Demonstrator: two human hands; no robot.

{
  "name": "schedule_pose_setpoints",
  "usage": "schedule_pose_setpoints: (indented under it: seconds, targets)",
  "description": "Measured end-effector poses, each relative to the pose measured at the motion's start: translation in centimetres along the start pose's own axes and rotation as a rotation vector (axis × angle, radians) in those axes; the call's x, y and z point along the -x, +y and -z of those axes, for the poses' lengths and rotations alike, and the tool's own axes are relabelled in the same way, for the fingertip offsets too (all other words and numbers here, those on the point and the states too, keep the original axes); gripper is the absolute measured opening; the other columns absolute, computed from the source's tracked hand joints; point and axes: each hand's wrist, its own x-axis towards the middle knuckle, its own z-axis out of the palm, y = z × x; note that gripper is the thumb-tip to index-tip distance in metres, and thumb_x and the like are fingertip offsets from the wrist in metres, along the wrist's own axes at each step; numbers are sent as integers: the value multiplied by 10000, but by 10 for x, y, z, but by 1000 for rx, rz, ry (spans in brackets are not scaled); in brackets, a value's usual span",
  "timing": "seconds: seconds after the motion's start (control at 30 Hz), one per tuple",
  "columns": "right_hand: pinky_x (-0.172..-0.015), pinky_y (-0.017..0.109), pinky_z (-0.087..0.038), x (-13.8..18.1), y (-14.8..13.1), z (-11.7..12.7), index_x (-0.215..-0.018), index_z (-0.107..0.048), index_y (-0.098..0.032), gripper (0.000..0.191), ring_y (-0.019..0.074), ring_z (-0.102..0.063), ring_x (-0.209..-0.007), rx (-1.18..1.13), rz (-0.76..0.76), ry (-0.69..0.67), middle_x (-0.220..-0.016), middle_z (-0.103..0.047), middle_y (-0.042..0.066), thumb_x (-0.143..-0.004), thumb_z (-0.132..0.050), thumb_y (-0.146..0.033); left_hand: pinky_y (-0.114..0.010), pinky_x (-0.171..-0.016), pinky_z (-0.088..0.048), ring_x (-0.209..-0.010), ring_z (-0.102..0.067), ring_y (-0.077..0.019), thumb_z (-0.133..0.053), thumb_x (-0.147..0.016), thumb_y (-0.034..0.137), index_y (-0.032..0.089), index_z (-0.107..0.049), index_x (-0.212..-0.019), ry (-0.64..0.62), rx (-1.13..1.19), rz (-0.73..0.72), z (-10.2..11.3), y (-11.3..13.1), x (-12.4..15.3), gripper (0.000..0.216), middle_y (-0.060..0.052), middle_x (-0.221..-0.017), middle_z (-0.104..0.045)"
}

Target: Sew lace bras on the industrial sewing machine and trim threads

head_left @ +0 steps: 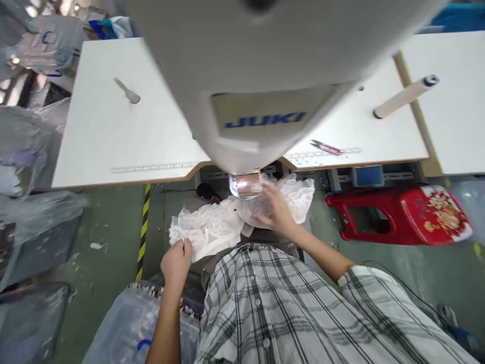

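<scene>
A bundle of white lace fabric [215,225] lies in my lap under the head of a grey JUKI sewing machine [261,121]. My left hand [176,262] is closed, pinching the lace at its left edge. My right hand [276,212] lies on the right part of the lace with its fingers spread, just beside the clear plastic part [245,186] at the machine's lower end. My checked shirt [273,313] fills the bottom of the view.
The white sewing table [109,136] carries pink snips [326,147] and a thread stand rod [403,96]. A red plastic stool [401,215] lies on the green floor at right. Plastic bags and a clear bin [125,328] crowd the left. Yellow-black tape [143,232] marks the floor.
</scene>
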Motion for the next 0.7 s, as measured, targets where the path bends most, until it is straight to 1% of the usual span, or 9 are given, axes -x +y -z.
schedule_pose_setpoints:
  seconds: [0.13, 0.23, 0.3, 0.37, 0.47, 0.53, 0.6, 0.67, 0.7]
  targets:
    - [-794, 339, -522, -17, -52, -3, -1131, -699, -172, 553, 226, -650, -873, -166, 317, -568, -1032, -725, 115, -864, -647, -654, -271, -528, -272, -504, -388, -148, -446, -928, 415, 231, -320, -541, -65, 254, -402, 27, 31, 38, 446, 12, -498, -397]
    - [-555, 247, -370, -18, -73, 5, -658, -650, -162, 535, 111, -473, -534, -225, 438, -793, -639, -654, 24, -941, -576, -610, -248, -591, -396, -610, -518, -151, -523, -906, 508, 223, -464, -607, -64, 563, -511, 35, 52, 36, 418, -2, -621, -551]
    - [-509, 259, -284, -11, -78, 22, -503, -510, -177, 634, 94, -378, -470, -266, 457, -744, -521, -573, 5, -961, -540, -615, -260, -681, -469, -769, -605, -184, -617, -833, 599, 223, -601, -773, -137, 747, -437, 33, 65, 21, 381, -31, -805, -657]
    - [-497, 282, -236, -3, -79, 45, -452, -409, -194, 691, 97, -334, -451, -323, 457, -625, -471, -516, 2, -965, -500, -648, -282, -664, -486, -744, -602, -195, -696, -721, 700, 214, -629, -836, -429, 858, -332, 28, 78, 7, 504, -36, -793, -650]
    - [-489, 294, -206, 7, -73, 85, -457, -393, -200, 697, 99, -285, -444, -392, 409, -542, -443, -443, -15, -985, -442, -653, -255, -545, -403, -558, -470, -134, -739, -604, 782, 197, -552, -682, -847, 922, -239, 21, 97, -2, 619, 17, -601, -515]
    - [-476, 276, -212, 10, -64, 110, -504, -479, -189, 639, 90, -276, -437, -400, 320, -638, -446, -424, -38, -986, -484, -608, -240, -537, -363, -554, -431, -116, -719, -633, 778, 189, -543, -665, -853, 926, -317, 21, 113, 1, 616, 23, -600, -497]
    - [-471, 254, -251, 9, -53, 130, -608, -600, -184, 513, 89, -339, -439, -337, 199, -762, -480, -481, -46, -941, -594, -573, -237, -551, -350, -580, -426, -118, -662, -751, 709, 189, -536, -657, -722, 852, -490, 27, 130, 8, 544, 24, -613, -484]
    - [-542, 246, -381, 5, -43, 142, -875, -715, -189, 398, 134, -544, -576, -254, 58, -698, -692, -667, -1, -850, -710, -586, -234, -543, -316, -568, -397, -113, -571, -879, 595, 197, -466, -610, -554, 746, -678, 36, 146, 15, 492, 38, -583, -418]
    - [-635, 268, -459, 2, -40, 143, -1078, -710, -194, 508, 188, -642, -748, -241, 1, -597, -906, -734, 51, -796, -751, -615, -235, -535, -297, -551, -377, -107, -535, -921, 539, 200, -423, -589, -485, 703, -766, 42, 153, 18, 487, 45, -565, -381]
